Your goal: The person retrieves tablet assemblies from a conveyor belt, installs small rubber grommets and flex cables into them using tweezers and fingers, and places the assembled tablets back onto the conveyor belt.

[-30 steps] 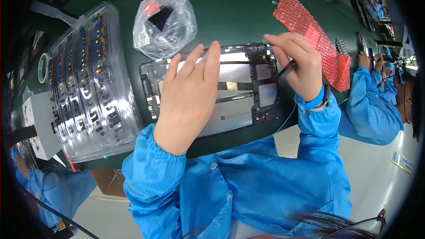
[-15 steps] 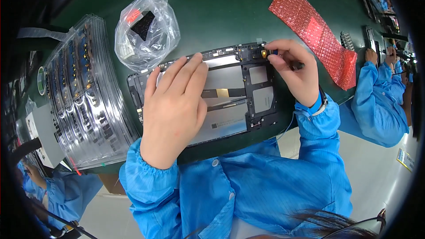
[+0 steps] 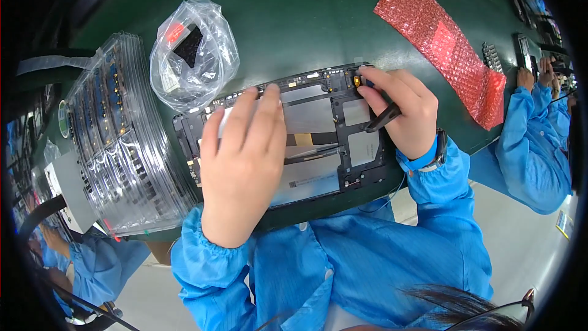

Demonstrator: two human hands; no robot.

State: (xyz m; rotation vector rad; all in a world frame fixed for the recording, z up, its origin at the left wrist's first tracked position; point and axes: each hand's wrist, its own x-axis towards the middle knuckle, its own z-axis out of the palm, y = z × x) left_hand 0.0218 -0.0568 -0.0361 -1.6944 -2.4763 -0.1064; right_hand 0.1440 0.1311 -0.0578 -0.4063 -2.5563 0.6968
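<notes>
An opened tablet lies in front of me with its silver battery panels, black frame and ribbon cables exposed. My left hand rests on its left half, palm down and fingers extended, hiding part of the inside. At the far right corner, the thumb and forefinger of my right hand are at the edge beside a small gold-coloured part. A slim black tool is tucked in that same hand, its end sticking out over the tablet. Whether the fingertips also pinch something small cannot be made out.
Clear plastic trays of small circuit boards are stacked at the left. Behind the tablet sits a crumpled clear bag with a dark piece inside. Red bubble wrap lies at the far right. Co-workers in blue sleeves sit on both sides.
The black tool in my right hand has swung so its end shows over the tablet. My right fingertips have shifted slightly at the corner. My left hand stays on the tablet.
</notes>
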